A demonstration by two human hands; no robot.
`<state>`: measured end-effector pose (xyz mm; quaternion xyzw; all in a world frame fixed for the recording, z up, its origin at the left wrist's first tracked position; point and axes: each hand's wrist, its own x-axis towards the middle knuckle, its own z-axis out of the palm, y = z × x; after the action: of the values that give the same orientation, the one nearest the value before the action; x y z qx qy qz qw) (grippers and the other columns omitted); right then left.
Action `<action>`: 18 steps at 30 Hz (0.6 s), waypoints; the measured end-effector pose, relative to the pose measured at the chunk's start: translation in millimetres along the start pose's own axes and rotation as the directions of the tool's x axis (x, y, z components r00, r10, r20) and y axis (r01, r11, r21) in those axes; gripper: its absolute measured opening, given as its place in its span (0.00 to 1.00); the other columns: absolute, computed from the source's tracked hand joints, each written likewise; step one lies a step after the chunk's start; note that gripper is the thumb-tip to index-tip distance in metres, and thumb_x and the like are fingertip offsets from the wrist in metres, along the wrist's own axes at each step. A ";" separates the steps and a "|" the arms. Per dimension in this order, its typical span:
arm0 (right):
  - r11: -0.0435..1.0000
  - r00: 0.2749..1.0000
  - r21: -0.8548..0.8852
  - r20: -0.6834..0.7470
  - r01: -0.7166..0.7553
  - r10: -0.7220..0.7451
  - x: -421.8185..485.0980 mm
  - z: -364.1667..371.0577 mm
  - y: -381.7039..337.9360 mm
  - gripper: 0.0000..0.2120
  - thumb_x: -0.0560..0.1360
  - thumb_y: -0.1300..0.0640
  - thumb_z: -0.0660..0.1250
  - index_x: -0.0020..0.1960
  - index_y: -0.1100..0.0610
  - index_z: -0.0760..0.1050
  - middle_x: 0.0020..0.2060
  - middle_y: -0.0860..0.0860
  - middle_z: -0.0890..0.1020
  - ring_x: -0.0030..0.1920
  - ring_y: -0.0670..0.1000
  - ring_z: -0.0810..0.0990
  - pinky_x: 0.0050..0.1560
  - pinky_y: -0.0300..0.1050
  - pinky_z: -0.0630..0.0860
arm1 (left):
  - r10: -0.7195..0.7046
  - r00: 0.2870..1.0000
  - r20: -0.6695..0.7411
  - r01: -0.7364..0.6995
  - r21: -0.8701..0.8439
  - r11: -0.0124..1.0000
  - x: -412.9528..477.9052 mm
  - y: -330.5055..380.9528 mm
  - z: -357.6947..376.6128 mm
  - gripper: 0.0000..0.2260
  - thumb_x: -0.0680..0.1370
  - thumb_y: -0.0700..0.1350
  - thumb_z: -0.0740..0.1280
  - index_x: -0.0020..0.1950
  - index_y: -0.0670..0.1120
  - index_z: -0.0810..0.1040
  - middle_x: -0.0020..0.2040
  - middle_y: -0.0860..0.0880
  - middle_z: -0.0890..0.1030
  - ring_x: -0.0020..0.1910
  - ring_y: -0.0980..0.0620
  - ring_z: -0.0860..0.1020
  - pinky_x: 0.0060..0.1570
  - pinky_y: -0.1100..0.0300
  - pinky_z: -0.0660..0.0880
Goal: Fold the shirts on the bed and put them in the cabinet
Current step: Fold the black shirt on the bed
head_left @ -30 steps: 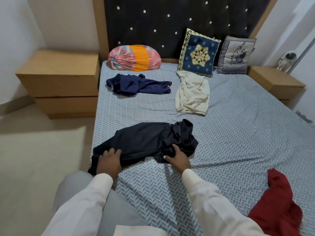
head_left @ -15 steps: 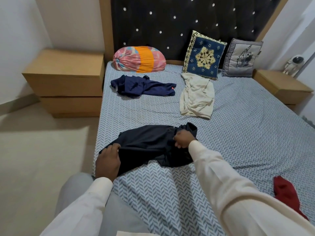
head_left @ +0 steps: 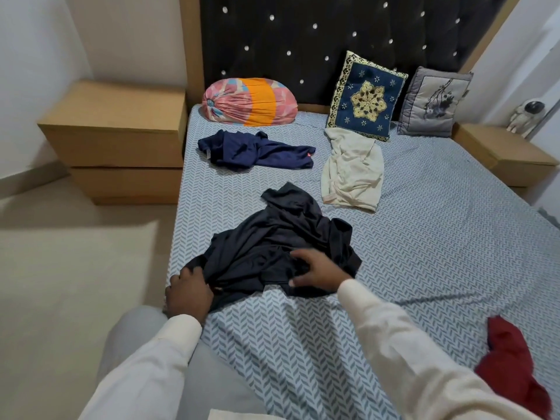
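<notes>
A dark navy shirt [head_left: 281, 237] lies crumpled near the left front of the bed [head_left: 439, 237]. My left hand [head_left: 188, 291] grips its lower left corner at the mattress edge. My right hand [head_left: 313, 272] rests on the shirt's lower middle with fingers spread. Farther back lie a blue shirt [head_left: 257, 151] and a cream shirt [head_left: 353, 171]. A red shirt [head_left: 512, 368] is bunched at the bed's front right.
A pink and orange bolster [head_left: 250, 101], a blue patterned cushion [head_left: 366, 97] and a grey cushion [head_left: 431, 103] lean on the dark headboard. Wooden bedside cabinets stand on the left [head_left: 118, 140] and right [head_left: 500, 154]. Bare floor [head_left: 75, 283] lies left of the bed.
My right hand flung the shirt's bunched end away toward the headboard, then came back down onto its lower middle. The shirt now spreads wider. My left hand kept its hold.
</notes>
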<state>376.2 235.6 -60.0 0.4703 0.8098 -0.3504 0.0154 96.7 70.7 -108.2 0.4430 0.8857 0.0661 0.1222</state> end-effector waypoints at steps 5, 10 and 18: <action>0.974 0.986 -0.212 -0.160 -0.084 0.050 -20.5 29.8 15.2 0.24 0.69 0.51 0.65 0.66 0.43 0.74 0.57 0.50 0.78 0.60 0.56 0.77 0.53 0.52 0.78 | -0.175 0.972 0.157 0.231 -0.509 0.829 45.5 2.2 -32.2 0.15 0.74 0.45 0.60 0.58 0.41 0.72 0.57 0.35 0.78 0.56 0.36 0.78 0.56 0.49 0.74; 0.988 0.843 -0.052 -0.529 -0.142 0.093 -55.6 -42.6 36.6 0.27 0.64 0.53 0.61 0.62 0.47 0.79 0.47 0.50 0.76 0.49 0.55 0.78 0.48 0.49 0.77 | -0.207 0.971 0.117 0.094 -0.989 -0.118 96.5 27.0 -116.9 0.10 0.80 0.35 0.59 0.55 0.48 0.72 0.50 0.46 0.78 0.47 0.48 0.77 0.44 0.54 0.78; 0.858 0.890 -0.241 -0.153 -0.455 0.429 -112.9 -31.7 94.8 0.26 0.61 0.42 0.67 0.58 0.46 0.76 0.53 0.54 0.75 0.55 0.58 0.76 0.56 0.54 0.75 | -0.029 0.996 0.084 0.086 -0.993 0.076 72.1 41.3 -61.6 0.18 0.79 0.34 0.61 0.66 0.49 0.65 0.54 0.41 0.73 0.38 0.53 0.73 0.31 0.62 0.72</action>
<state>522.1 198.8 -48.6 0.6529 0.7201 -0.2012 0.1210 69.9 152.7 -51.1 0.2084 0.6196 0.6353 0.4112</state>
